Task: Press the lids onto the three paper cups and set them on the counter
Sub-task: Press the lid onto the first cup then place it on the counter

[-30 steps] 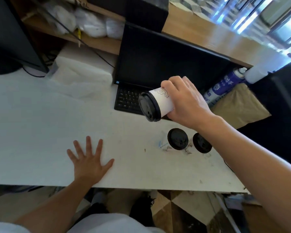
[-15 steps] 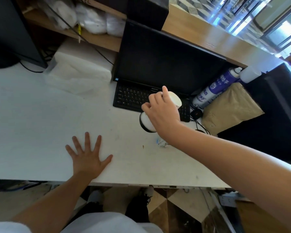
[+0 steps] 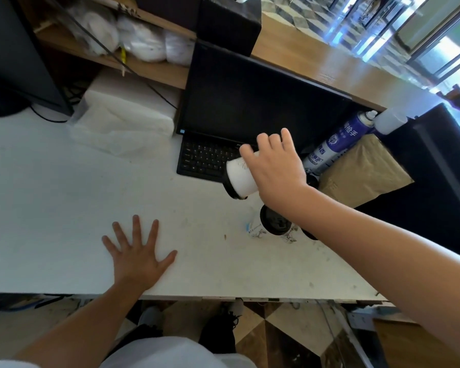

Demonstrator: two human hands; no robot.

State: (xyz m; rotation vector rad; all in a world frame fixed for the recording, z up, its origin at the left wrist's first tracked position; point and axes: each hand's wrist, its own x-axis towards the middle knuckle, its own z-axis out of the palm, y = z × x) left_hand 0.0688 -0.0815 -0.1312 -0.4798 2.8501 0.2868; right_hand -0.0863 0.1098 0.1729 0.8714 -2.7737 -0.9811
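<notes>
R hand (image 3: 275, 170) grip on lidded paper cup (image 3: 241, 179), tilted; contents hidden.

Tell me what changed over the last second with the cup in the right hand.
The right hand carried the lidded paper cup lower and turned it lid-down, toward the white counter by the laptop. It was held up with the lid facing left a second ago; the grip stays closed. The left hand stayed flat on the counter, and the other lidded cup did not move.

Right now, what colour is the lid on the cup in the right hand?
Black, on a white cup held by the right hand; head view.
</notes>
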